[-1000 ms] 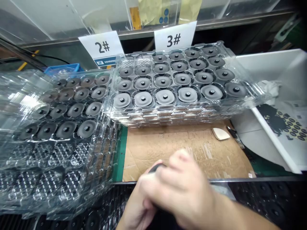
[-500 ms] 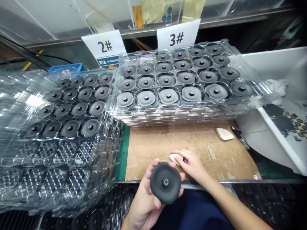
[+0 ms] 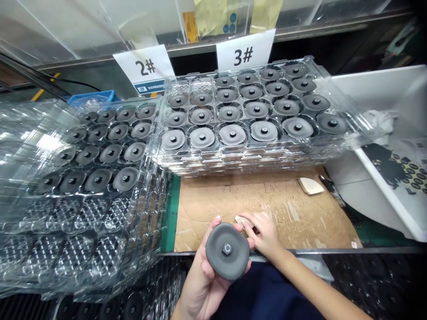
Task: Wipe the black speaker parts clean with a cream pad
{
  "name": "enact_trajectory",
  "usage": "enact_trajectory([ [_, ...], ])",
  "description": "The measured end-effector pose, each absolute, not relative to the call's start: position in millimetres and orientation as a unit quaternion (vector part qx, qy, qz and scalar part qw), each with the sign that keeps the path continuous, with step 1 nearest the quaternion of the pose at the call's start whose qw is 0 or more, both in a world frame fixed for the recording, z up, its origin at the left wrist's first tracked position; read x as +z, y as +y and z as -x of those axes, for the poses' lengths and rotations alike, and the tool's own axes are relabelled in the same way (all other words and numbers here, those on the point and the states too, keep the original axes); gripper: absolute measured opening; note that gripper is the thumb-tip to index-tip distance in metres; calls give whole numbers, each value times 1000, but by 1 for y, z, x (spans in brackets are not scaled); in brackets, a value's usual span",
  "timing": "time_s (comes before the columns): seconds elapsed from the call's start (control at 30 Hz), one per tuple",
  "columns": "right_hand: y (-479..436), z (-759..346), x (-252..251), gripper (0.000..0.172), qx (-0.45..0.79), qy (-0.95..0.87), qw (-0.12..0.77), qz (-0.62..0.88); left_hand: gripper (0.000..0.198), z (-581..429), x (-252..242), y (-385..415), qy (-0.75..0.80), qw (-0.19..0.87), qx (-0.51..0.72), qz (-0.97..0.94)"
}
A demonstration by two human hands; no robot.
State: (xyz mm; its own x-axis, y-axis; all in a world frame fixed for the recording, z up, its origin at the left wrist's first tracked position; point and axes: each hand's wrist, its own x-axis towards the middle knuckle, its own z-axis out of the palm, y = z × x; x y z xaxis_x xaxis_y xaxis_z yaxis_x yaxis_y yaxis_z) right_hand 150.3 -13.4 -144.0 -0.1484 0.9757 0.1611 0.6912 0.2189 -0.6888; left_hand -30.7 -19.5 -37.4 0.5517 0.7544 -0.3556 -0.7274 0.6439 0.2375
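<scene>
My left hand [image 3: 203, 284] is closed around the edge of a dark grey rounded-square disc [image 3: 218, 266] with a small raised knob in its middle; the knob side faces up at me. To its right, my right hand [image 3: 267, 235] pinches a small cream-coloured pad [image 3: 240, 219], possibly a sponge, just beyond the disc's far edge and over the brown cardboard sheet [image 3: 213, 202]. Part of the pad is hidden by the fingers. Another cream wedge-shaped pad [image 3: 311, 186] lies at the right of the cardboard.
A stack of clear plastic trays [image 3: 203, 165] behind the cardboard holds rows of similar discs. On the left, another tray stack [image 3: 100, 213] has discs in its far rows. A white bin [image 3: 393, 195] with black pieces stands at the right. Paper signs [image 3: 245, 54] hang behind.
My right hand has tilted the cream pad, so less of it shows. The disc in my left hand has shifted slightly left and turned a little. The view has moved slightly.
</scene>
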Motion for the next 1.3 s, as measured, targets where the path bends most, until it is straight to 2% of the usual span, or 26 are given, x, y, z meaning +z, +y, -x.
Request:
enact_trajectory([
  [0.47, -7, -149, -141, 21, 274, -700, 305, 585, 47, 28, -41, -24, 247, 856, 454, 12],
  [0.6, 10, -149, -108, 21, 322, -672, 323, 583, 40, 26, -44, -26, 270, 843, 465, 8],
  [0.77, 4, -130, -26, 25, 336, -666, 379, 548, 42, 21, -48, -31, 323, 811, 486, -41],
  [0.87, -6, -121, 8, 25, 377, -735, 340, 449, 45, 20, -46, -31, 352, 806, 472, -53],
  [0.97, -4, -119, 20, 23, 418, -759, 277, 416, 46, 17, -38, -26, 383, 785, 481, -80],
  [1.13, -5, -115, 17, 25, 267, -764, 386, 442, 39, 14, -27, -22, 384, 785, 470, -125],
  [1.23, -10, -116, 17, 23, 328, -776, 363, 398, 50, 16, -26, -23, 400, 775, 475, -115],
  [1.3, -8, -115, 18, 21, 332, -770, 348, 419, 47, 14, -26, -23, 402, 778, 468, -119],
])
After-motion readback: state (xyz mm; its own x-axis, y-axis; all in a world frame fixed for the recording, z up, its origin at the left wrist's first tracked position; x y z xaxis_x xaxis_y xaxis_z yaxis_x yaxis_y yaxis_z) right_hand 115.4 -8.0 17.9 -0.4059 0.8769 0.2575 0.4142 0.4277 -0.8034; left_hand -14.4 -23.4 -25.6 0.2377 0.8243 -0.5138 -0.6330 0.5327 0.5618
